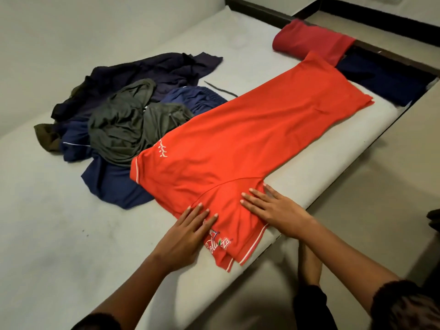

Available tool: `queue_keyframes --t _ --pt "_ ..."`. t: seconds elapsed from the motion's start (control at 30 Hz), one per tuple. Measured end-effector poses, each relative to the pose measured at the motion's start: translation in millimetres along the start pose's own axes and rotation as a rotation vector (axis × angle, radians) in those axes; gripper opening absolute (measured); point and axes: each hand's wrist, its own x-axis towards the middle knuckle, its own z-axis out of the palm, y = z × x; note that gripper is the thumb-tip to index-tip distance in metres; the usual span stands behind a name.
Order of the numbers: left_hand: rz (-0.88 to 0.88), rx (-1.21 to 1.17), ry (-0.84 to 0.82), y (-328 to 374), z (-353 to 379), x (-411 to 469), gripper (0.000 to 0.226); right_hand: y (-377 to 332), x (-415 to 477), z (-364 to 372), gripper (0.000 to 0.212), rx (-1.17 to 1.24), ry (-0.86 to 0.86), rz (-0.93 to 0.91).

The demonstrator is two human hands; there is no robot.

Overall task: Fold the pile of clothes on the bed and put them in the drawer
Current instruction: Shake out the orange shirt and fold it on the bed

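An orange-red polo shirt (250,139) lies spread flat across the bed (47,234), its length running from the near edge toward the far right. My left hand (188,232) presses flat on the near sleeve beside a printed logo. My right hand (273,208) lies flat with straight fingers on the fabric close to the bed's edge. Behind the shirt sits a loose pile of clothes (123,120) in dark navy, olive-grey and brown. A folded dark red garment (309,41) rests at the far right, by an open drawer (385,79) holding dark blue cloth.
The bed's right edge (357,148) drops off to the floor (392,186). A thin dark strap (221,89) lies on the sheet behind the shirt. A wall (71,32) runs along the bed's far left side. My knee shows below the bed edge.
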Motion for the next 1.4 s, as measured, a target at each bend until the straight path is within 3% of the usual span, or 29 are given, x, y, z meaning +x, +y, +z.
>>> queue_keyframes --t 0.1,0.17,0.23,0.3,0.4,0.5,0.53,0.6,0.67,0.73,0.77,0.87,0.97,1.07,1.13,1.2,1.27,1.4 --pt "0.029 0.01 0.048 -2 4 8 0.056 2 -2 0 0.099 0.022 -0.146 -0.048" --pt "0.031 0.036 0.086 -3 1 11 0.045 2 -3 -3 0.104 0.057 -0.155 -0.05" --pt "-0.035 -0.029 0.142 -1 -4 14 0.04 5 -5 -1 0.094 0.106 -0.133 -0.018" --pt "-0.204 -0.282 0.203 2 -12 19 0.039 3 -5 -1 0.074 0.196 -0.072 0.032" --pt "-0.586 -0.741 0.242 -1 -33 32 0.03 1 4 -17 0.038 0.623 -0.024 0.317" --pt "-0.757 -0.86 0.291 -19 -50 46 0.042 25 26 -39 0.014 1.089 -0.028 0.536" --pt "-0.792 -0.876 0.267 -24 -57 52 0.046 35 34 -45 0.009 1.218 -0.013 0.569" --pt "-0.88 -0.943 0.214 -37 -68 65 0.049 57 53 -57 0.018 1.402 -0.043 0.645" --pt "-1.048 -0.987 0.232 -52 -73 82 0.051 76 73 -58 0.023 1.481 -0.079 0.754" --pt "-1.229 -1.092 0.284 -68 -72 102 0.042 91 95 -53 0.014 1.528 -0.004 0.882" --pt "-1.305 -1.14 0.302 -75 -69 110 0.042 97 106 -48 0.006 1.522 0.073 0.953" --pt "-1.411 -1.09 0.161 -81 -51 116 0.061 97 120 -31 0.032 1.223 0.203 1.044" --pt "-1.441 -0.975 0.063 -76 -36 109 0.069 73 115 -30 0.036 0.987 0.294 0.936" --pt "-1.438 -0.946 0.156 -65 -34 103 0.06 47 107 -27 0.05 0.747 0.322 0.799" --pt "-1.359 -0.91 0.23 -58 -34 100 0.056 40 105 -17 0.052 0.585 0.241 0.746" --pt "-1.258 -0.866 0.295 -53 -32 96 0.046 39 107 -12 0.041 0.567 0.084 0.735" --pt "-1.212 -0.829 0.332 -53 -28 91 0.04 42 109 -10 0.03 0.598 0.033 0.78" --pt "-1.325 -0.77 0.379 -58 -21 72 0.047 55 106 -11 0.029 0.511 0.063 0.814"
